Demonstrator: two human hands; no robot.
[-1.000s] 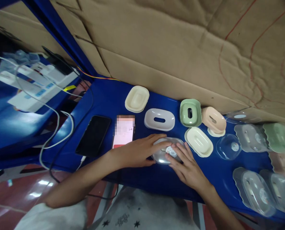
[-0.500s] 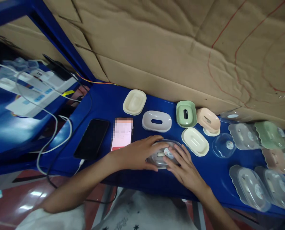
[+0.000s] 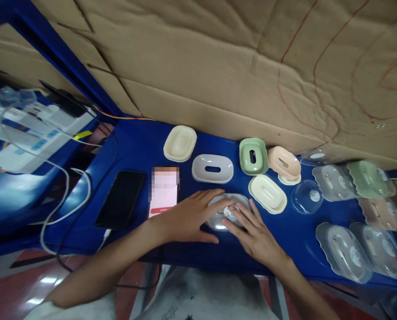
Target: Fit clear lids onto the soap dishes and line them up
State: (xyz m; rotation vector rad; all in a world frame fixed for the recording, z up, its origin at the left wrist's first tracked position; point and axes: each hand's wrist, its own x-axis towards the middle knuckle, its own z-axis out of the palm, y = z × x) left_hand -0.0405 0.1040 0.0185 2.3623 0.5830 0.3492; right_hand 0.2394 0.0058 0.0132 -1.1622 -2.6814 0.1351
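A soap box with a clear lid (image 3: 218, 209) lies on the blue table (image 3: 145, 142) in front of me. My left hand (image 3: 188, 218) rests flat on its left side, fingers stretched over the lid. My right hand (image 3: 254, 233) lies on its right side, fingers spread on the lid. Both hands press down on the box; neither grips it. A small round sticker shows through the lid between my fingertips.
Behind the box lie a grey tray (image 3: 212, 168), a cream tray (image 3: 180, 143), a green tray (image 3: 253, 156), a pink tray (image 3: 284, 162) and a second cream tray (image 3: 267, 194). Several lidded boxes (image 3: 341, 251) sit at right. Two phones (image 3: 120, 198) (image 3: 164, 191) lie at left. Cardboard (image 3: 218, 66) backs the table.
My hands have stayed on the lidded box. The camera has tilted a little, so everything sits slightly further left in view.
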